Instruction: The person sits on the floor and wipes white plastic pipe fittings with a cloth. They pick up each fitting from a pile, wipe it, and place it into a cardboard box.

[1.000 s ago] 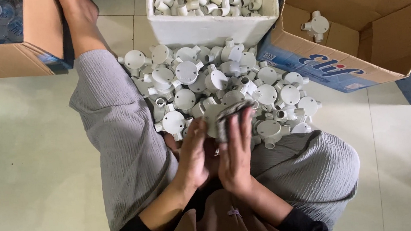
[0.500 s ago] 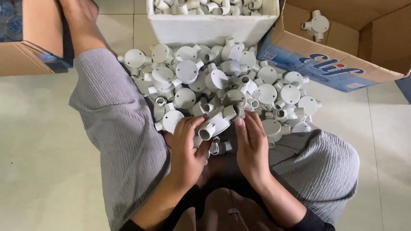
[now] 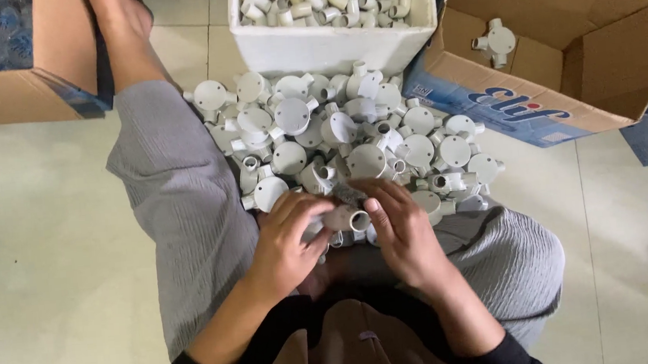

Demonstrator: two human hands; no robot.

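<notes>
White plastic conduit fitting [image 3: 340, 219] sits gripped between my left hand [image 3: 286, 243] and right hand [image 3: 405, 229], fingers closed on it, above my lap. I'd judge early going: big pile of fittings [image 3: 344, 146] unsorted, one piece in cardboard box [image 3: 561, 55]. Pale tiled floor [image 3: 44, 250].

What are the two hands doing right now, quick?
Left hand: closed around a white plastic conduit fitting.
Right hand: fingers curled on the same fitting, beside its open end.
</notes>
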